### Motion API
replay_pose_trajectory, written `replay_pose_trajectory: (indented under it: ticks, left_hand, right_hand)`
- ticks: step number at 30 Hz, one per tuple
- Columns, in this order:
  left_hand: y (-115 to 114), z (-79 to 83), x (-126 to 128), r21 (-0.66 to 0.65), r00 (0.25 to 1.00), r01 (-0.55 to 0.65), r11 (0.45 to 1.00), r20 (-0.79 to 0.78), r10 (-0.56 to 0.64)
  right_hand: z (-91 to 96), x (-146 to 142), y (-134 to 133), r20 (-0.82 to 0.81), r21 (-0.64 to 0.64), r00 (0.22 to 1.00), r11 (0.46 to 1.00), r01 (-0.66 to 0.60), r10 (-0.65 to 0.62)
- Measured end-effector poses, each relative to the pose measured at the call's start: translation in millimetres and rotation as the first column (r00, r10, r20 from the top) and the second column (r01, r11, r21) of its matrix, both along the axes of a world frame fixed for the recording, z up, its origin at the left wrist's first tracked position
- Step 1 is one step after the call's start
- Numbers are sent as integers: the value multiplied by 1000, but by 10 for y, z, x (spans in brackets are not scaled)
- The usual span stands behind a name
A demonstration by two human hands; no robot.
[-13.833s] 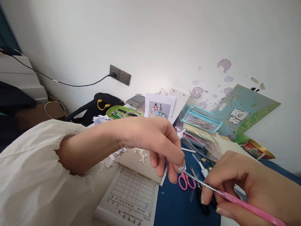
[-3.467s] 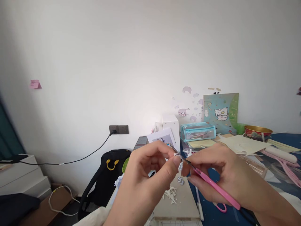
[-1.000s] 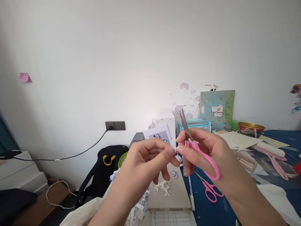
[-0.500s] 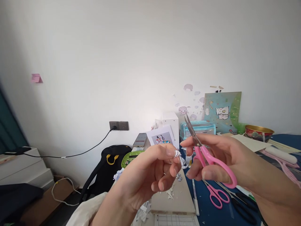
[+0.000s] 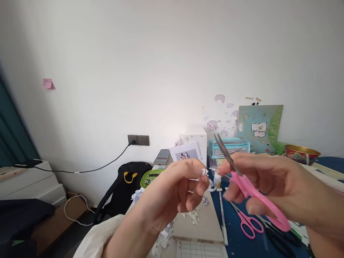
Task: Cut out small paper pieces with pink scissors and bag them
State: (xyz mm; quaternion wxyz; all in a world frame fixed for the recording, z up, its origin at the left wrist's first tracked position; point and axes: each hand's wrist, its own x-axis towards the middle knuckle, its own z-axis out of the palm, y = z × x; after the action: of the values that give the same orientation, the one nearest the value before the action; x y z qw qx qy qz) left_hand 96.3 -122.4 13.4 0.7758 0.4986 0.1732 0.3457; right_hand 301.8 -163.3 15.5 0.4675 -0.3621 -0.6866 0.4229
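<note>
Between thumb and fingertips, my left hand (image 5: 178, 186) pinches a small white paper cutout (image 5: 204, 172) with dark line marks. My right hand (image 5: 258, 182) has its fingers in the handles of pink scissors (image 5: 248, 190), whose metal blades point up and to the left, close together. The blades stand a little right of the cutout, apart from it. Below my hands lies a beige board (image 5: 199, 227) scattered with thin paper scraps (image 5: 194, 216) and a small patterned piece (image 5: 205, 200).
A second pair of pink scissors (image 5: 251, 225) and black-handled scissors (image 5: 281, 238) lie on the blue mat at right. A white pen (image 5: 224, 222) lies beside the board. Behind stand a glue bottle (image 5: 217, 180), a clear pouch (image 5: 228, 147) and a phone (image 5: 162, 156).
My right hand has moved right and slightly toward me with the pink scissors, away from my left hand. The scissor blades have closed further. My left hand still pinches the cutout.
</note>
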Motion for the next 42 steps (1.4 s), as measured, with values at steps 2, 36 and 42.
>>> replay_pose_trajectory:
  ticks: [2,36,42]
  left_hand:
    - [-12,11,-4,152,991,-112,982,-57,122]
    - [27,-65,150,594,718,-577,561,42,694]
    - [-28,-70,123,635,713,-577,513,85,696]
  right_hand:
    - [-18,15,0,77,163,956,950,266,-282]
    - [-120,-485,132,210,26,973,995,96,-100]
    - [-192,-465,257,-123,-40,976,981,-187,181]
